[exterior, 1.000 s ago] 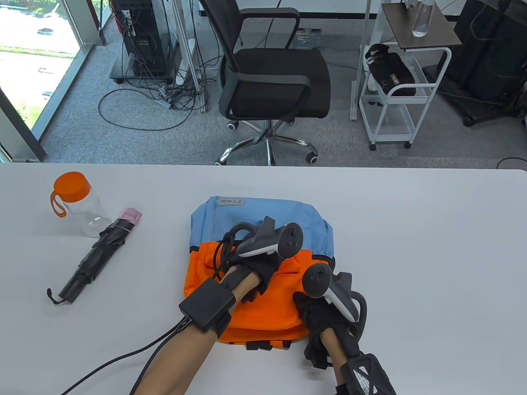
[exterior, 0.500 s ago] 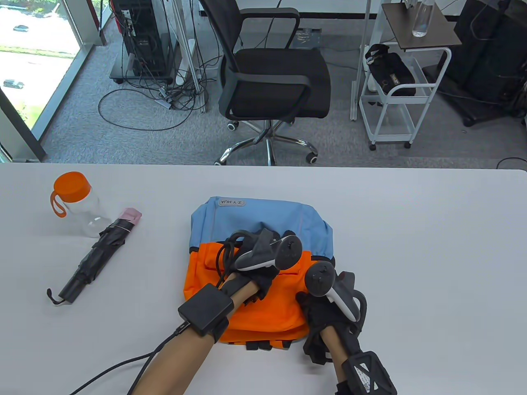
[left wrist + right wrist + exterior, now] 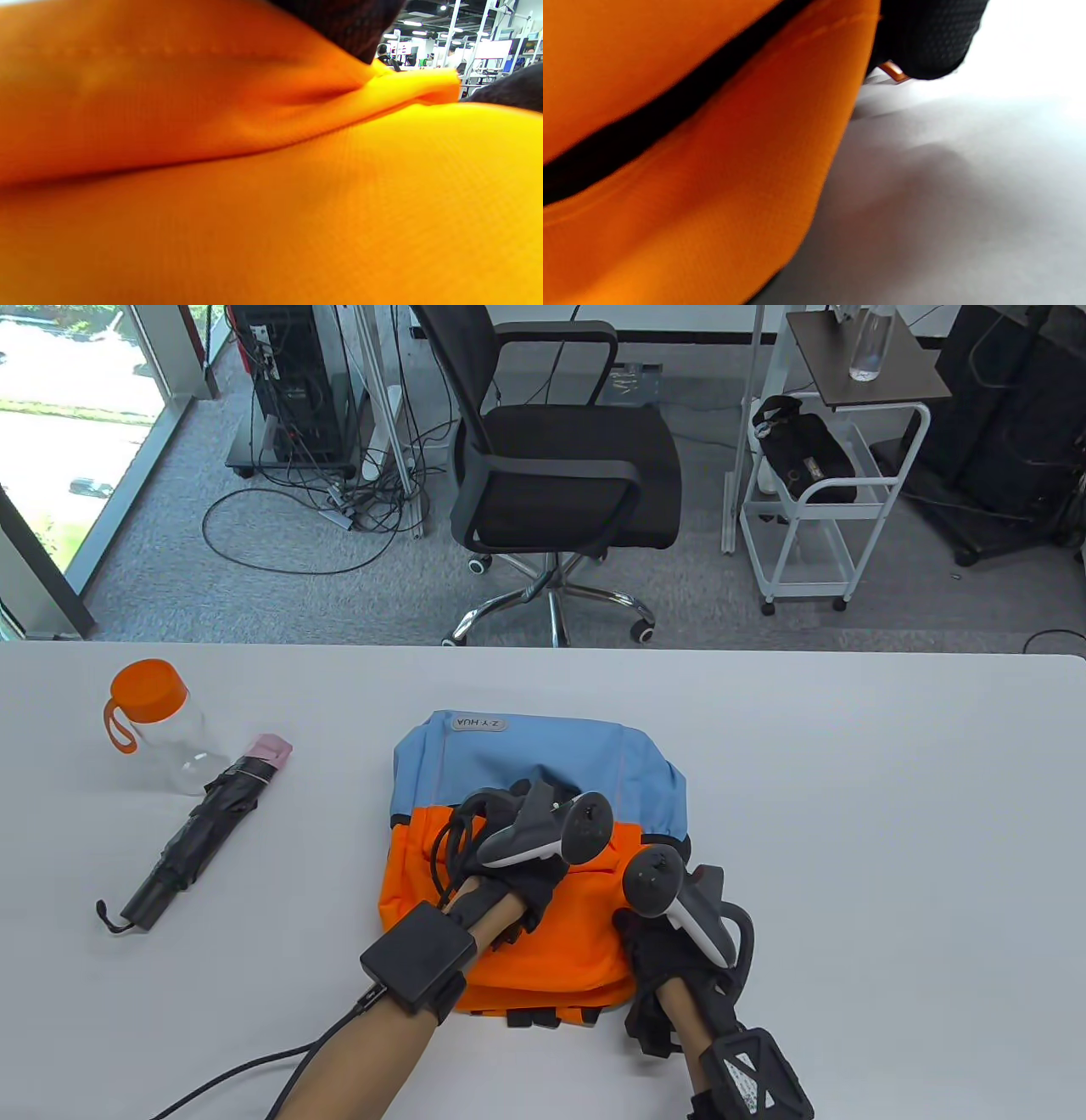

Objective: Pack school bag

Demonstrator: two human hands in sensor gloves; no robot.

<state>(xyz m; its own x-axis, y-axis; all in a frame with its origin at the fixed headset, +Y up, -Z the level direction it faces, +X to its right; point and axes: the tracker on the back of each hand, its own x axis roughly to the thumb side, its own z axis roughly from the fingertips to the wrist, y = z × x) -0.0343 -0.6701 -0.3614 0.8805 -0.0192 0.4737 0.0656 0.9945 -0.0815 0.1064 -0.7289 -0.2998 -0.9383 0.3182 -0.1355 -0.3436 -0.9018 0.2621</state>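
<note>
The orange and blue backpack (image 3: 543, 755) lies flat at the table's middle. My left hand (image 3: 528, 891) rests on its orange part. In the left wrist view a gloved finger (image 3: 339, 21) holds up a raised fold of the orange fabric (image 3: 403, 87). My right hand (image 3: 646, 952) is at the bag's near right corner. In the right wrist view its fingertips (image 3: 925, 38) pinch a small orange zipper pull (image 3: 893, 71) beside the bag's edge, where a black zipper line (image 3: 649, 123) runs. Both hands' fingers are hidden under the trackers in the table view.
A clear bottle with an orange cap (image 3: 157, 721) stands at the far left. A folded black umbrella (image 3: 199, 836) lies beside it. The white table (image 3: 848, 814) is bare to the right of the bag. An office chair (image 3: 560, 466) stands beyond the far edge.
My left hand has slid a little toward me and to the left over the orange fabric. My right hand has barely moved.
</note>
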